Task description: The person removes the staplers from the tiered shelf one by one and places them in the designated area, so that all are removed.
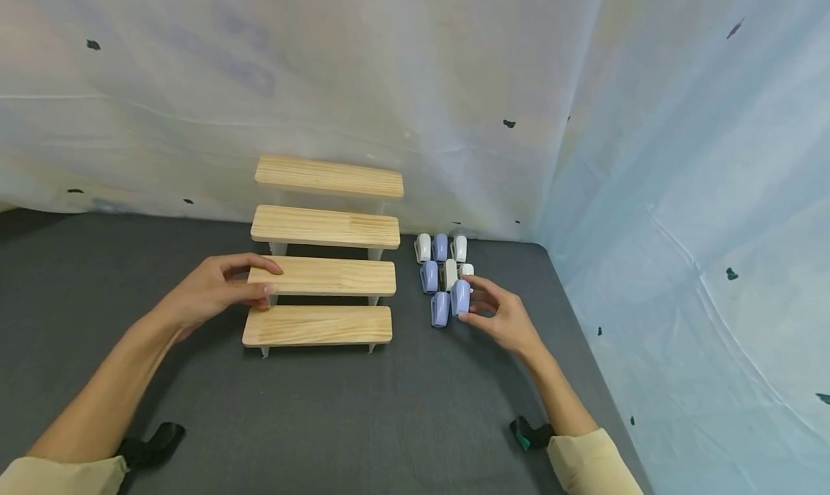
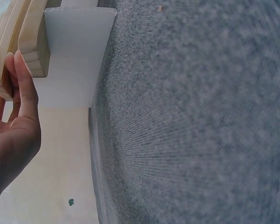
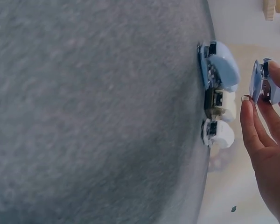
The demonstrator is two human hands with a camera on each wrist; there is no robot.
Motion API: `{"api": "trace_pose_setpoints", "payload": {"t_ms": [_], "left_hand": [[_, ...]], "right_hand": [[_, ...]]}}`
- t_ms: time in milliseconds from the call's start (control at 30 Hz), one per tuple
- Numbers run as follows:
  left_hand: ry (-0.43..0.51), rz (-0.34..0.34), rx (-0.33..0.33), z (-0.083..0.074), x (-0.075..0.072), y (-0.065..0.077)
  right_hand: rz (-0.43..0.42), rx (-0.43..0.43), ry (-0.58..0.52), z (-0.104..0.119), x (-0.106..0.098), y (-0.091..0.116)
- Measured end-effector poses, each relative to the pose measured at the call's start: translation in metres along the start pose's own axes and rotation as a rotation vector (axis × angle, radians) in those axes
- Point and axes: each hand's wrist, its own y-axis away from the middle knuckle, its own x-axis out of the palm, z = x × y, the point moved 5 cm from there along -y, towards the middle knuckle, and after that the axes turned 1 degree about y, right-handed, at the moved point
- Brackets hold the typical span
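Observation:
My left hand (image 1: 206,295) grips the left end of a wooden shelf board (image 1: 324,276), second from the bottom of a four-step stand. In the left wrist view the fingers wrap the end of that board (image 2: 3,79). My right hand (image 1: 509,323) pinches a small blue mini stapler (image 1: 460,297) between thumb and fingers. The right wrist view has this stapler (image 3: 256,85) held up off the dark surface, its metal parts showing. Beside it, several blue and white mini staplers stand in close rows, among them a blue one (image 1: 439,309) and a white one (image 1: 449,274).
The stand's lowest board (image 1: 318,326) is nearest me, and its top board (image 1: 329,176) is close to the back sheet (image 1: 363,70). Clear supports (image 2: 74,51) carry the boards. A pale blue sheet (image 1: 707,250) hangs along the right edge of the dark grey table (image 1: 311,423).

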Motion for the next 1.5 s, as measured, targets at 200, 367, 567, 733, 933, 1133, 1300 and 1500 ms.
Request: {"api": "trace_pose_setpoints", "payload": {"t_ms": [200,367,567,733,933,1133,1300,1500], "left_hand": [[0.001,0.006,-0.008,0.001,0.001,0.001],[0.0,-0.001,-0.009,0.001,0.001,0.0],[-0.008,-0.006,-0.012,0.0,0.0,0.0],[-0.011,-0.009,-0.018,-0.001,0.0,0.0],[-0.009,-0.014,-0.016,-0.002,0.0,0.002],[-0.007,-0.014,-0.013,-0.001,0.0,0.001],[-0.013,-0.022,-0.023,0.001,0.0,0.0],[-0.01,-0.02,-0.034,0.001,0.0,0.0]], "right_hand": [[-0.006,0.043,-0.016,-0.012,-0.001,0.005],[0.001,0.049,-0.028,-0.006,-0.001,0.008],[0.022,0.05,-0.016,0.012,-0.002,0.01],[0.029,0.073,-0.021,0.01,-0.001,0.01],[0.043,0.072,-0.007,0.004,0.002,0.008],[0.043,0.074,0.016,-0.002,0.004,0.008],[0.041,0.099,0.003,-0.026,0.005,0.005],[0.032,0.112,0.044,-0.05,0.008,0.003]]}}
